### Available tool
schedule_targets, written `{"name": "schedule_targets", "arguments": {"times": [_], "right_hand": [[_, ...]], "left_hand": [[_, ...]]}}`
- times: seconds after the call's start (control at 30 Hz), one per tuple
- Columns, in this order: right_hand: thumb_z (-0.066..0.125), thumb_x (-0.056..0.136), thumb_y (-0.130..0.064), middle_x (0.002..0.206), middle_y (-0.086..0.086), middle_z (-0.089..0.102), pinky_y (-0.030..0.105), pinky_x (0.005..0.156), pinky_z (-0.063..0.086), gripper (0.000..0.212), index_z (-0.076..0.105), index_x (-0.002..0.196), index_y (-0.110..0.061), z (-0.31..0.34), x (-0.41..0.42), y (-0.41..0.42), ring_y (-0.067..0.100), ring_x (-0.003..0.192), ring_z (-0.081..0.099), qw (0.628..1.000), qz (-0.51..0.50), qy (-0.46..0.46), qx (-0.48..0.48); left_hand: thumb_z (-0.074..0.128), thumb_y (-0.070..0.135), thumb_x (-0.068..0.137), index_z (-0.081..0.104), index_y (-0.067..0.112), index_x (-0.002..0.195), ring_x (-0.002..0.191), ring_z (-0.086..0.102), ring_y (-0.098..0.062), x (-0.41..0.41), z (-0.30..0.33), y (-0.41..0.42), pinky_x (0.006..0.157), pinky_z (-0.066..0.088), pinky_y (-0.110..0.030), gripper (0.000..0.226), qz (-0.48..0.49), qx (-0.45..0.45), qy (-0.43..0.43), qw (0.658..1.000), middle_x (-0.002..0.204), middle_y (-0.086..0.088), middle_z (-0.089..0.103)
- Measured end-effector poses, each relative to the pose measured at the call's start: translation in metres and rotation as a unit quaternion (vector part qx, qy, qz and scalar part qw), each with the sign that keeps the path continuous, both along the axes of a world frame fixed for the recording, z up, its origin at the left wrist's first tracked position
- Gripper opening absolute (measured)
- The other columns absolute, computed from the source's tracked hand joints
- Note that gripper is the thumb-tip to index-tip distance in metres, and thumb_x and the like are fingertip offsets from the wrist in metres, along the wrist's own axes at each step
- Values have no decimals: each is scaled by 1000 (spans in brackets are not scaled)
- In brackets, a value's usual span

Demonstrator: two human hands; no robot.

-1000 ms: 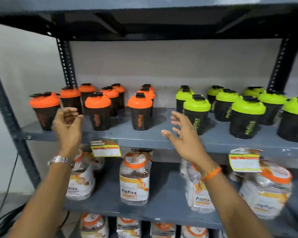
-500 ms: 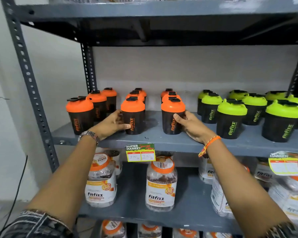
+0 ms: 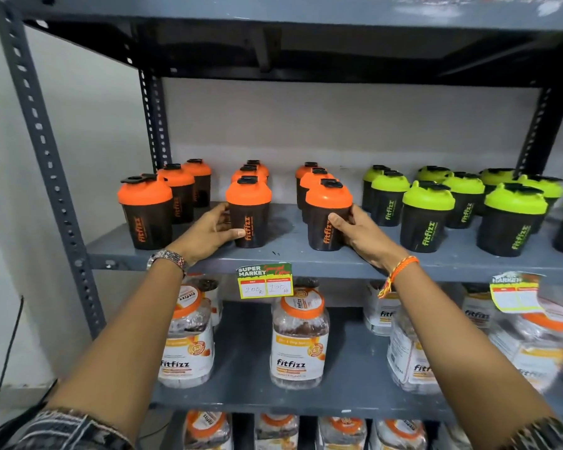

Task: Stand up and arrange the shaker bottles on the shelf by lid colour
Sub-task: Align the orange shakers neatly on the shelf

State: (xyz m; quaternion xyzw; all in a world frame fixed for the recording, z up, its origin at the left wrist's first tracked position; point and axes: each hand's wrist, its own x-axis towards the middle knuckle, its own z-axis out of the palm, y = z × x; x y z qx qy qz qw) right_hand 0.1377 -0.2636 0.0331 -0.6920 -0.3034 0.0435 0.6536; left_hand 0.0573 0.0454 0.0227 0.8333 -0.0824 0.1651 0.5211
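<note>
Black shaker bottles stand upright on the grey middle shelf [image 3: 283, 258]. Orange-lidded ones fill the left half in three rows; green-lidded ones [image 3: 428, 216] fill the right half. My left hand [image 3: 210, 233] wraps the left side of the front orange-lidded bottle of the middle row [image 3: 249, 211]. The front orange-lidded bottle of the right row [image 3: 328, 212] is gripped from its right side by my right hand [image 3: 358, 230]. Both held bottles rest on the shelf. The front-left orange bottle [image 3: 145, 212] has its cap flap open.
A price tag [image 3: 265, 280] hangs from the shelf edge, another tag [image 3: 515, 292] at the right. Clear jars with orange lids [image 3: 299, 339] stand on the shelf below. The upper shelf [image 3: 306, 14] overhangs closely. A perforated upright [image 3: 46, 157] frames the left side.
A second ago both hands hung open in front of the shelf; they have since closed on two front orange-lidded bottles. The view has shifted left and closer.
</note>
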Motion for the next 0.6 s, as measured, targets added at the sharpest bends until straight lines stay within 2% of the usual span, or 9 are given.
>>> {"name": "schedule_targets", "arguments": {"times": [0.23,0.37,0.5,0.6], "right_hand": [[68,81,-45,145,7,54,47,111,42,79,37,148,-16,0,-4,1,21,132,52,1000,-2,-17,-10],[66,82,-42,146,8,52,47,111,42,80,34,150,-14,1,-8,2,22,132,52,1000,-13,-21,-15],[67,81,-46,148,7,51,50,112,41,82,33,150,-17,1,-6,1,23,133,50,999,-13,-26,-28],[67,80,-48,148,7,50,50,112,40,83,33,150,-17,1,-8,1,24,135,49,999,-18,-28,-34]], "left_hand": [[65,3,89,42,26,135,111,58,3,-5,2,-3,86,48,-8,56,3,3,8,1000,119,15,60],[66,6,89,41,28,137,113,56,4,-5,2,-2,97,46,-19,59,4,6,20,1000,120,17,59],[65,5,89,39,23,142,112,56,2,-8,3,-4,87,48,-10,61,4,4,18,1000,122,11,59],[65,5,89,39,27,137,116,56,-4,-9,5,-4,95,47,-17,59,1,1,23,1000,122,11,58]]}}
